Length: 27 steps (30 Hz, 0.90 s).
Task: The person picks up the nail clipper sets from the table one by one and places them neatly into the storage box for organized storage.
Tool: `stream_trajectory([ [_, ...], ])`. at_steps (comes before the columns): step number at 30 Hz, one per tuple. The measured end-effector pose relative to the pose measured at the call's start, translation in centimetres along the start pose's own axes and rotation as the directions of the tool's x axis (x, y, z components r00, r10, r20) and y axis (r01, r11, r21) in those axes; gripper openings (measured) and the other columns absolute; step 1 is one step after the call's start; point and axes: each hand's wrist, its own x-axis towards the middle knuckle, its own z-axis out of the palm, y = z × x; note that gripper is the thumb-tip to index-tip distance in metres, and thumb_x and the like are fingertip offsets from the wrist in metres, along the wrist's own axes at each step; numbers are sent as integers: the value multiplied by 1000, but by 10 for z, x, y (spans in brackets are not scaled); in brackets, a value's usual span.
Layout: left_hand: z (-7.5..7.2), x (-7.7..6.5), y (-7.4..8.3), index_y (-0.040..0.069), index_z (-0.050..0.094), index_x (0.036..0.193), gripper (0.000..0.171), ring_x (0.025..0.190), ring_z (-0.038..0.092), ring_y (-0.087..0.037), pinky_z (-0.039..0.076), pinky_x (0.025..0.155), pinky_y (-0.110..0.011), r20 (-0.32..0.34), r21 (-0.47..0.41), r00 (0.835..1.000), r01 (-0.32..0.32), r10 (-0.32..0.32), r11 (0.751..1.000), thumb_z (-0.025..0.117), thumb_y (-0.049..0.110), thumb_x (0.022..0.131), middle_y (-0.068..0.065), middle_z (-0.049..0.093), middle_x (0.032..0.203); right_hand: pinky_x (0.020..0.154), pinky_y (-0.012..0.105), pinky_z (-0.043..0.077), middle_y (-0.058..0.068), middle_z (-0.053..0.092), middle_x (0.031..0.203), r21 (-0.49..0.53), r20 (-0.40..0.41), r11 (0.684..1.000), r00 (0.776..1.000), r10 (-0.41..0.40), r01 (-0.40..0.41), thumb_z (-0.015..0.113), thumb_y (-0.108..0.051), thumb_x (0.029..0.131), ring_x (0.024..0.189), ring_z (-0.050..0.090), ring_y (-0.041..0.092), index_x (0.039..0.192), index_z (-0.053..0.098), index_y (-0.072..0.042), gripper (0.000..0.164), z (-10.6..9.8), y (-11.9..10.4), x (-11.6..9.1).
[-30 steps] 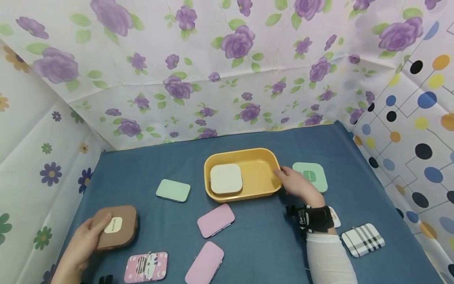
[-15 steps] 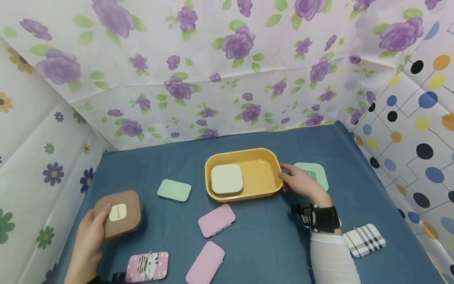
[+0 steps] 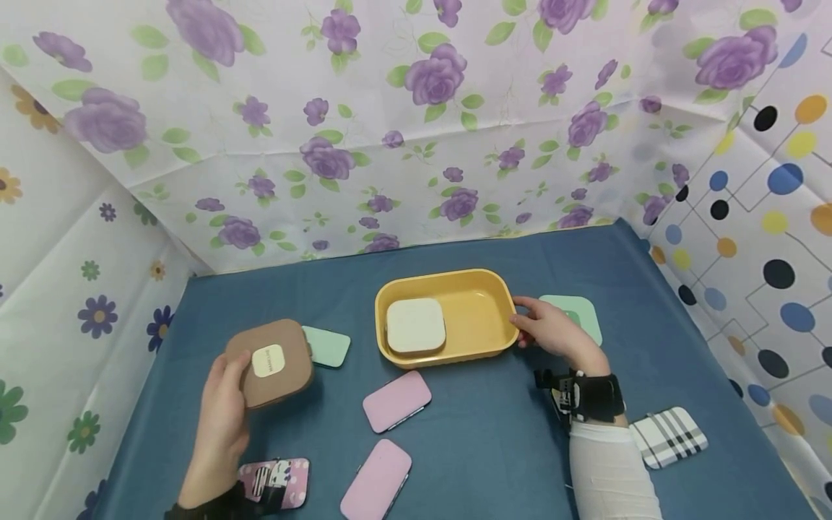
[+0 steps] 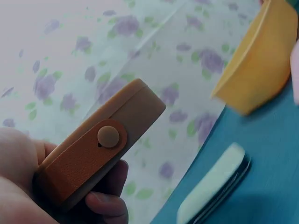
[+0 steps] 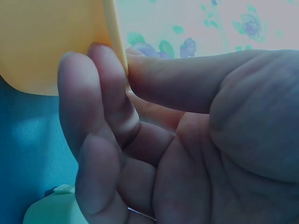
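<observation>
My left hand (image 3: 221, 419) grips a brown square case (image 3: 289, 375) with a cream label, thumb on its top and fingers underneath. The case is held over the cloth and overlaps a mint-green case (image 3: 330, 347) in the head view. Its side strap (image 4: 79, 163) with a round snap faces the left wrist camera. My right hand (image 3: 552, 332) pinches the right rim of a yellow tray (image 3: 474, 325) between thumb and fingers. At the tray's left end lies a cream square case (image 3: 416, 325).
Two pink cases (image 3: 396, 401) lie in front of the tray. A pink cat-patterned case (image 3: 292, 477) is partly behind my left wrist. Right of the tray are a green square case (image 3: 588, 318) and a plaid case (image 3: 669, 437). Flower-printed sheeting (image 3: 390, 195) rises behind the blue cloth (image 3: 481, 426).
My left hand has lifted the brown case and carried it right and away from me, toward the tray. The right hand has shifted slightly right at the tray's rim; the tray stays in place.
</observation>
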Motion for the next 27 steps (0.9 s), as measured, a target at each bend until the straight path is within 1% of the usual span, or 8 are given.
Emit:
stream_trajectory([
  [2, 12, -2, 1, 3, 25, 163, 59, 119, 43, -18, 38, 95, -30, 35, 4, 999, -23, 23, 1000, 38, 37, 117, -5, 40, 140, 83, 46, 55, 11, 67, 90, -3, -3, 1000, 1000, -3, 3, 51, -19, 116, 80, 66, 23, 163, 35, 4, 55, 0, 0, 0],
  [6, 32, -4, 5, -1, 24, 161, 58, 117, 45, -20, 40, 94, -28, 99, 2, 993, -62, 61, 998, 37, 34, 117, -13, 40, 139, 84, 47, 55, 12, 66, 91, -5, -3, 1000, 1000, -6, 5, 50, -19, 116, 82, 66, 23, 163, 35, 3, 54, 2, 0, 0],
  [9, 46, -4, 9, -2, 24, 160, 59, 118, 45, -21, 39, 96, -27, 133, -12, 989, -64, 65, 998, 39, 34, 117, -14, 40, 139, 84, 47, 55, 12, 66, 92, 8, 0, 1000, 1000, 5, -5, 50, -20, 116, 82, 66, 24, 164, 34, 2, 55, 2, 1, 0],
  [12, 60, -5, 13, -3, 24, 160, 59, 121, 45, -22, 37, 101, -29, 162, -28, 984, -68, 72, 997, 40, 34, 117, -17, 40, 140, 84, 47, 55, 12, 65, 92, 15, 2, 1000, 1000, 15, -15, 49, -20, 116, 82, 66, 24, 165, 33, 2, 56, 1, 1, 1],
  [17, 88, -4, 13, -4, 25, 160, 59, 124, 44, -26, 35, 105, -37, 203, -26, 974, -102, 105, 994, 41, 33, 116, -22, 40, 143, 83, 46, 55, 12, 65, 92, 10, 5, 1000, 1000, 17, -17, 48, -19, 117, 82, 67, 23, 165, 31, 3, 56, 0, 0, 1],
  [21, 111, -2, 10, -5, 27, 159, 59, 130, 42, -32, 32, 109, -44, 229, -34, 967, -103, 108, 994, 43, 33, 116, -24, 39, 145, 83, 45, 55, 12, 65, 91, 13, 10, 1000, 1000, 20, -20, 47, -19, 117, 82, 67, 23, 165, 31, 3, 55, 0, 0, 1],
  [24, 122, -2, 8, -5, 27, 158, 60, 134, 42, -36, 30, 113, -48, 252, -57, 963, -87, 98, 995, 44, 33, 116, -25, 39, 146, 83, 44, 55, 11, 66, 90, 18, 19, 1000, 1000, 18, -18, 46, -18, 117, 82, 66, 22, 165, 31, 3, 55, 0, 0, 1],
  [27, 131, -1, 5, -4, 27, 159, 60, 138, 41, -36, 28, 118, -51, 281, -71, 954, -85, 101, 994, 46, 34, 116, -25, 40, 148, 82, 44, 55, 11, 65, 88, 23, 28, 1000, 1000, 11, -11, 45, -17, 117, 81, 66, 22, 166, 31, 4, 55, 1, -1, 1],
])
